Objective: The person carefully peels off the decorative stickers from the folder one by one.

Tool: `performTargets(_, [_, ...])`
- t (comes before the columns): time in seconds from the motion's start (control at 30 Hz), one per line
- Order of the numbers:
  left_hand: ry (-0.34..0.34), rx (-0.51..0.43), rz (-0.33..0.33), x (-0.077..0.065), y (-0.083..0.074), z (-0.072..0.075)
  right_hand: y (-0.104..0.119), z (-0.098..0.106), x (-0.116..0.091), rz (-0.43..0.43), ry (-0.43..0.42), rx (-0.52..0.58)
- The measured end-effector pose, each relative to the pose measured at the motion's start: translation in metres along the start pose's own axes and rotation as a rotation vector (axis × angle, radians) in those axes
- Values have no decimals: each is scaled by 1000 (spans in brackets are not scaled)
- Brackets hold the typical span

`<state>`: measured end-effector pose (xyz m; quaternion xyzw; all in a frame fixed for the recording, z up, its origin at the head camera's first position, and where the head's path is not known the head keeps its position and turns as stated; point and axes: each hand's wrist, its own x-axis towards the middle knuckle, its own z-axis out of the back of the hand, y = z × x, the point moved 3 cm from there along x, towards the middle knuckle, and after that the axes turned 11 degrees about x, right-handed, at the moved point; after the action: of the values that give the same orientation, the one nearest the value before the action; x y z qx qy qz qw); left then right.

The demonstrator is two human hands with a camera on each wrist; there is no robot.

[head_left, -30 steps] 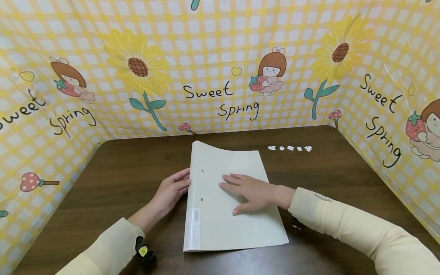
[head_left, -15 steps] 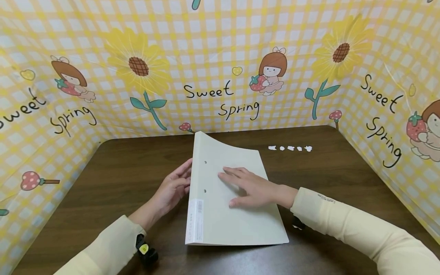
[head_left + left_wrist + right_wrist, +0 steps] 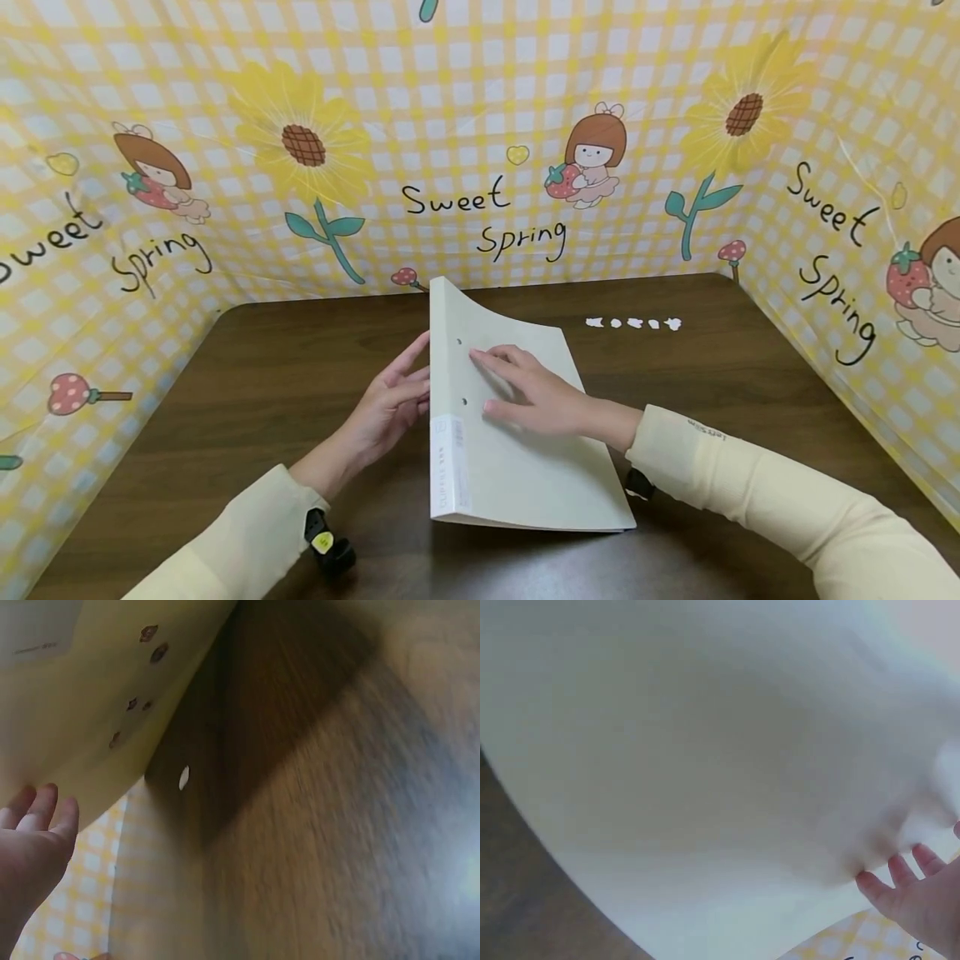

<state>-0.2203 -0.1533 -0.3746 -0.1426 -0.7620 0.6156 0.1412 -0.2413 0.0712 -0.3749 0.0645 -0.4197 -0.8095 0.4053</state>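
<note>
A cream file folder (image 3: pixel 525 479) stands tilted on the table, its spine side raised and its right edge low. Two small holes and a white label (image 3: pixel 448 462) show along the spine. My left hand (image 3: pixel 386 417) supports the raised side from behind, with extended fingers against the underside; part of them is hidden by the spine. Several small dark marks (image 3: pixel 159 652) dot that underside in the left wrist view. On the upper cover, my right hand (image 3: pixel 542 400) rests with spread fingers, and its fingertips (image 3: pixel 864 876) meet the smooth surface.
Several small white cutouts (image 3: pixel 634 322) lie in a row at the back right of the dark wooden table (image 3: pixel 262 367). A yellow checked cloth (image 3: pixel 450 108) with flower prints walls the table at the back and both sides.
The folder's spine side has risen and swung to the right, steepening its tilt. My left hand has moved right with it. My right hand has slid slightly up toward the spine.
</note>
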Motion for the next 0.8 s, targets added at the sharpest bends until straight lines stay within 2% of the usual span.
performTargets(0.2, [-10, -13, -36, 3, -2, -12, 6, 5, 1, 22, -37, 4])
performTargets(0.4, [-1, 50, -84, 9, -4, -23, 15, 13, 2, 89, -81, 68])
performTargets(0.53, [1, 104, -82, 13, -2, -31, 17, 15, 2, 119, -86, 121])
performTargets(0.63, [6, 103, -77, 13, -1, -35, 21, 16, 4, 132, -78, 155])
performTargets(0.8, [13, 106, -120, 15, -6, -44, 31, 23, 7, 155, -103, 187])
